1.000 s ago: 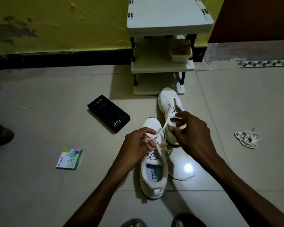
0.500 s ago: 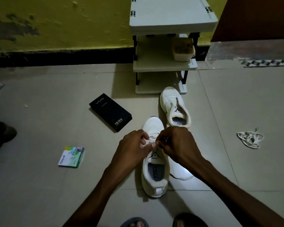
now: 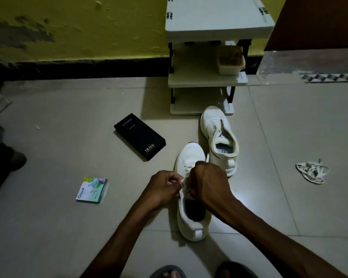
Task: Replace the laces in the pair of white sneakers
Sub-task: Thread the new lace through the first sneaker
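Fingers (image 3: 174, 179) of left hand (image 3: 163, 190) pinch new lace (image 3: 181, 181); right hand (image 3: 209, 185) curled on it too. Both now closed in over near sneaker (image 3: 191, 155), mid-floor. Long raised loop of second ago gone: slack drawn through, I judge. Far sneaker (image 3: 219, 137) looks unlaced. Old laces (image 3: 311, 171) toward right floor edge.

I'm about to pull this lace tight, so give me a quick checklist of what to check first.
1. Left hand pinches the lace: ok.
2. Right hand closed on the lace: ok.
3. Near sneaker flat on the floor: ok.
4. Lace ends even: cannot tell, the hands cover them.
5. Far sneaker laced: not ok, no lace shows on it.
6. Old laces clear of the work: ok, lying apart on the right.
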{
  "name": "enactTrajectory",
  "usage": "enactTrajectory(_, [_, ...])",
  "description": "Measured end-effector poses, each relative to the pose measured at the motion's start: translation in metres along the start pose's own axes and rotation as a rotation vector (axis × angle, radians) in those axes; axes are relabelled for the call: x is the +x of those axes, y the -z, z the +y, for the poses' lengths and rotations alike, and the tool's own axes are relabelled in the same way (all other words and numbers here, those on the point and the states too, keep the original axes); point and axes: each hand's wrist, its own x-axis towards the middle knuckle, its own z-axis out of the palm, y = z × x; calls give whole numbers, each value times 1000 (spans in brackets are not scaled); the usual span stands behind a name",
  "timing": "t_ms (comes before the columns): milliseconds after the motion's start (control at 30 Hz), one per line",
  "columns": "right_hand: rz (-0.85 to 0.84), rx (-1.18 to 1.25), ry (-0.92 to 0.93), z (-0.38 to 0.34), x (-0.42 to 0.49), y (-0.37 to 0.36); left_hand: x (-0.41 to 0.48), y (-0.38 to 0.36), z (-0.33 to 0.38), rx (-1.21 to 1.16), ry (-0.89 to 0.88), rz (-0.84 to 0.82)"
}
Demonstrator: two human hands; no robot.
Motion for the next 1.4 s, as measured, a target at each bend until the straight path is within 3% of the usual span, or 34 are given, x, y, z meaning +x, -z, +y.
enactTrajectory(400, [39,-92,-56,-15,3,7,1,-3,-4,-51,-25,-11])
enactTrajectory(633, [108,-130,-24,-15,1,-5,3,-1,-2,-94,-15,-113])
enactTrajectory(767, [59,-133,-23,-8,0,-11,4,1,0,-99,1,-152])
enactTrajectory(1000, [78,56,-11,11,0,-4,8,-3,-1,-65,-9,-101])
enactTrajectory(1267, [-62,21,144,16,-1,3,1,-11,4,56,-35,-54])
enactTrajectory(1400, [-31,-20,152,13,-8,2,1,-13,3,72,-25,-23])
